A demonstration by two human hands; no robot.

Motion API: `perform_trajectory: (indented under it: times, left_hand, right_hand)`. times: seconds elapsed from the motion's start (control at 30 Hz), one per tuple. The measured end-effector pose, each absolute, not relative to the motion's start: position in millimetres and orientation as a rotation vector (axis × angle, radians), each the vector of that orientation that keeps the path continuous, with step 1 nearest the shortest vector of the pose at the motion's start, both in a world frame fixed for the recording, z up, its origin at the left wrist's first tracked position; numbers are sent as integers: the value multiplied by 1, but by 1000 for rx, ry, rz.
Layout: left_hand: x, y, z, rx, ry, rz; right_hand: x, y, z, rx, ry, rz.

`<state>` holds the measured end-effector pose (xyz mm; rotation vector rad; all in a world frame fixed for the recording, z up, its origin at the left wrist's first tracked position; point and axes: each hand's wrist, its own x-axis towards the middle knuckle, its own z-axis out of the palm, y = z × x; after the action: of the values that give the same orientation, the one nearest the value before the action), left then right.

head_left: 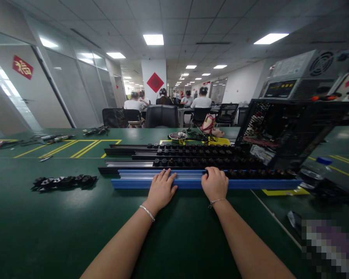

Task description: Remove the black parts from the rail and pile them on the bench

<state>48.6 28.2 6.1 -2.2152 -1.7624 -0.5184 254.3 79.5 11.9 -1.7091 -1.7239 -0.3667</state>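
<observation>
A long blue rail with a silvery channel lies across the green table in front of me. My left hand rests on it with its fingers stretched and apart, holding nothing. Further right, my right hand curls its fingers over the channel onto a black module, mostly hidden by the hand. To the right of that hand, a row of black modules sits in the rail. Behind the blue rail lie several black rails, their right parts filled with similar round black modules.
Loose black modules lie in a row at the left. An open computer case stands at the right, near a blue-capped bottle. A metal bowl, a yellow tray and cables lie further back. People sit beyond the table.
</observation>
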Motion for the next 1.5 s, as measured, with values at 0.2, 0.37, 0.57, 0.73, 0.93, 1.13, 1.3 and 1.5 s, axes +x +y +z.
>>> perform_trajectory:
  times: [0.2,0.37,0.57,0.73,0.93,1.13,1.3,1.5]
  left_hand:
    - [50,27,4,-2213,-1756,-527]
    - [51,27,4,-2220,-1773,-552]
    - [52,25,6,-2228,-1790,-554]
    - [51,24,4,-2224,-1774,-555]
    - [51,24,4,-2231,-1766,-562]
    - [51,23,6,-2235,-1771,-569]
    - [52,24,6,-2228,-1786,-564]
    - [52,24,6,-2230,-1778,-560]
  right_hand:
    - [256,81,11,-1681,-1728,-361]
    - [257,84,8,-1610,-1738,-361]
    - [256,86,5,-1492,-1791,-331]
    - [257,88,3,-1440,-1823,-300]
    - [257,88,2,-1405,-1817,-322]
    - [256,86,3,-1386,-1831,-302]
    - [255,87,1,-1353,-1830,-278]
    - [251,86,0,-1318,-1832,-260]
